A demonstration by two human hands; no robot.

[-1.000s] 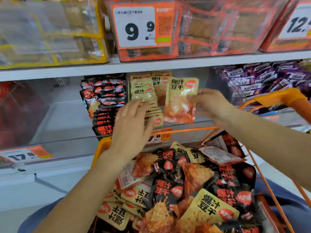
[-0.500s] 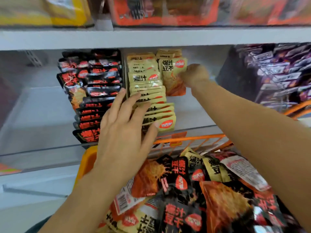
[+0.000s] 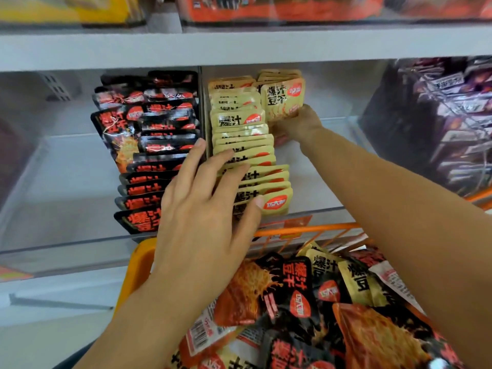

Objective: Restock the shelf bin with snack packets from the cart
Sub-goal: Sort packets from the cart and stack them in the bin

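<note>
A clear shelf bin holds a front-to-back row of beige snack packets and, left of a divider, a row of black packets. My left hand rests flat with straight fingers on the front beige packets. My right hand reaches deep into the bin and holds one upright beige packet by its lower edge, right of the beige row at the back. Below, the orange cart is piled with black and beige packets.
Purple packets fill the neighbouring bin on the right. The shelf above carries yellow and orange bins. Left of the black row the bin floor is bare. An orange price tag hangs on the bin's front edge.
My right hand carried the beige packet from in front of the bin to the back right of the beige row. My left hand stayed on the front packets. The view moved closer.
</note>
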